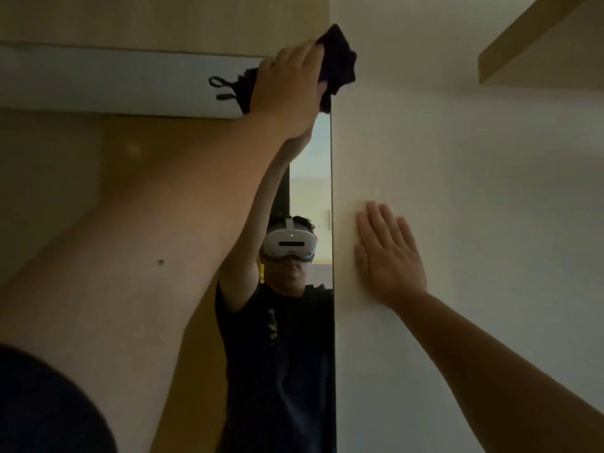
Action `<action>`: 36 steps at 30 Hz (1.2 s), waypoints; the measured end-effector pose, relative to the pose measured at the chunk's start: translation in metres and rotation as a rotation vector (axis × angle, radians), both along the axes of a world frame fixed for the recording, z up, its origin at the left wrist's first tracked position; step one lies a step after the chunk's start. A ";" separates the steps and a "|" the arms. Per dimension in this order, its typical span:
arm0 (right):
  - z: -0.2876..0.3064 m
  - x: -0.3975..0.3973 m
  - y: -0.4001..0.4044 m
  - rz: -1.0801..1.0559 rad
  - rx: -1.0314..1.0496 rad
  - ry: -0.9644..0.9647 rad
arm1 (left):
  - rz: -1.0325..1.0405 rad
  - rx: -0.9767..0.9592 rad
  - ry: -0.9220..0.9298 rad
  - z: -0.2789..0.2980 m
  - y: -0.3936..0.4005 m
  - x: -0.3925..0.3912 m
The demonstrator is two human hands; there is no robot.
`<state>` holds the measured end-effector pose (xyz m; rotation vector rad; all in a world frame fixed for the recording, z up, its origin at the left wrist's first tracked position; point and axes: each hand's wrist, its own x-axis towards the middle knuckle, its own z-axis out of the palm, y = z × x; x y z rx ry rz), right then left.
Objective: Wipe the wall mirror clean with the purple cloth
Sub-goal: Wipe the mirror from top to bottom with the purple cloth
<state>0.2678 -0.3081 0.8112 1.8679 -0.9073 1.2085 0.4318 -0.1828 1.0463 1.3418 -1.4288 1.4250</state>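
Nearest, at the lower left of the frame, a dark sleeve [42,407] is filling the corner, and the left arm is reaching up from it across the frame. At the lower right, the right arm is stretching forward, with the right hand [387,256] lying flat and open against the wall [457,158], fingers spread, holding nothing; it appears to be bracing the body.

Farther off, in the middle of the frame, the mirror [322,191] is standing as a tall pane whose right edge is meeting the wall just left of that open hand. It is showing a reflection of the person in a headset and dark shirt.

Farthest, at the upper centre, the left hand [291,89] is pressing the cloth [340,60] against the mirror's top right corner. Its grip is closed, fingers curled over the bunched fabric, which is spilling past the mirror's edge onto the wall. The cloth is reading nearly black in this dim light.

The cloth is looking soft, light and limp, so it is best held bunched in the palm with a flat pad under the fingers; loose folds will flop. The mirror is rigid, smooth and breakable, so it is probably calling for even, moderate pressure, especially along its exposed edge.
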 end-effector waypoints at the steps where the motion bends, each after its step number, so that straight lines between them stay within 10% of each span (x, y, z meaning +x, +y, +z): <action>1: 0.000 0.001 -0.001 0.014 -0.025 -0.009 | 0.063 0.007 -0.031 0.001 -0.005 0.002; 18: 0.003 -0.002 0.018 0.110 0.089 -0.023 | 0.093 0.252 -0.361 -0.347 0.007 0.037; 36: -0.062 0.162 0.180 0.292 0.076 -0.045 | 0.000 -0.073 -0.193 -0.302 0.165 0.241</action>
